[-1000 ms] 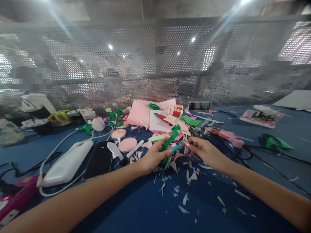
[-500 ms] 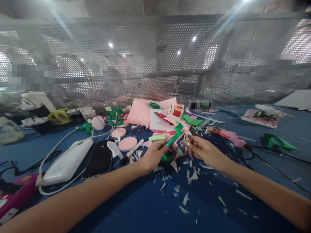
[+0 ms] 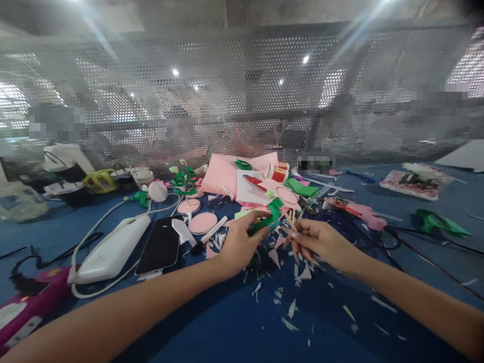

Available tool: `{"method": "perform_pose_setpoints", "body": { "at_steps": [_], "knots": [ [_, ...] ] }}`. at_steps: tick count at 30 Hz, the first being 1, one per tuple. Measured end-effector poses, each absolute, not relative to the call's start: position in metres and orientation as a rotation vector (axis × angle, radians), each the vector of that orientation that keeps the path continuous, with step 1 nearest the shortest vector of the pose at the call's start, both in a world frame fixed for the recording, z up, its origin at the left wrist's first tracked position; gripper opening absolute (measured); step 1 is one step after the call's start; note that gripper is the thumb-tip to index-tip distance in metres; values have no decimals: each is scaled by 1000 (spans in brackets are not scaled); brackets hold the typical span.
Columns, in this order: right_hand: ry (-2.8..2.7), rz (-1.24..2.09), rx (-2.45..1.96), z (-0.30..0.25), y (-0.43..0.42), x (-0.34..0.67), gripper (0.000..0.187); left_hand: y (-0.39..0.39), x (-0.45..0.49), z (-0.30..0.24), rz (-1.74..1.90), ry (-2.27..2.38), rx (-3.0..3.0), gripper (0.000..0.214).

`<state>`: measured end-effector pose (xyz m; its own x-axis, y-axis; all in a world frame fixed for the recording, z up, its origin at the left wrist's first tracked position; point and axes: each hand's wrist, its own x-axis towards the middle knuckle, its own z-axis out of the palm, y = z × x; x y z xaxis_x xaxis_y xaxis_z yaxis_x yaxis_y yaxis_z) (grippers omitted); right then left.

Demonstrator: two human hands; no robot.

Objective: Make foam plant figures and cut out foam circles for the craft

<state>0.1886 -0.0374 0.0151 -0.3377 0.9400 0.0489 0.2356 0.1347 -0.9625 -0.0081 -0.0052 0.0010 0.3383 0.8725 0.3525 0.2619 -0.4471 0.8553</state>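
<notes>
My left hand [image 3: 242,242] is closed on a green paper strip [image 3: 273,212], pinched between thumb and fingers. The strip's upper end bends round a thin wooden stick [image 3: 288,218]. That stick slants down into my right hand [image 3: 315,239], whose thumb and fingertips are closed on its lower part. A small pale green tip tops the stick. Behind my hands lie a pink sheet [image 3: 215,174], a white paper piece [image 3: 245,189] and a red pen-like cutter [image 3: 255,181]. Left of them, a pink disc [image 3: 203,223] rests on the blue table.
A black phone [image 3: 159,247], white power bank [image 3: 113,247] and magenta power strip [image 3: 41,302] with cables occupy the left. A pink glue gun [image 3: 365,216] lies right, its cord trailing. Paper scraps [image 3: 291,308] litter the front. A perforated screen [image 3: 234,91] stands behind.
The view has shifted slightly, so things appear a little to the right. My left fingers have moved along the green strip, curling over it. My right hand keeps the stick.
</notes>
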Motion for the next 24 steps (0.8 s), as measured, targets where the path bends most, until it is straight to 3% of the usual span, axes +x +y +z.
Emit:
{"method": "perform_pose_setpoints", "body": {
  "at_steps": [7, 12, 18, 24],
  "knots": [
    [-1718, 1196, -1112, 15, -35, 190, 48, -3, -10, 1, 1215, 945, 2156, 24],
    [-1647, 1205, -1102, 7, -28, 194, 47, 5, -7, 2, 1276, 906, 1915, 23],
    [-1484, 1317, -1117, 1, -24, 195, 42, 3, -4, 4, 1088, 811, 1626, 26],
    [-1570, 1243, -1169, 1, -23, 195, 52, 1, -3, 4, 1029, 704, 1440, 23]
  ]
}}
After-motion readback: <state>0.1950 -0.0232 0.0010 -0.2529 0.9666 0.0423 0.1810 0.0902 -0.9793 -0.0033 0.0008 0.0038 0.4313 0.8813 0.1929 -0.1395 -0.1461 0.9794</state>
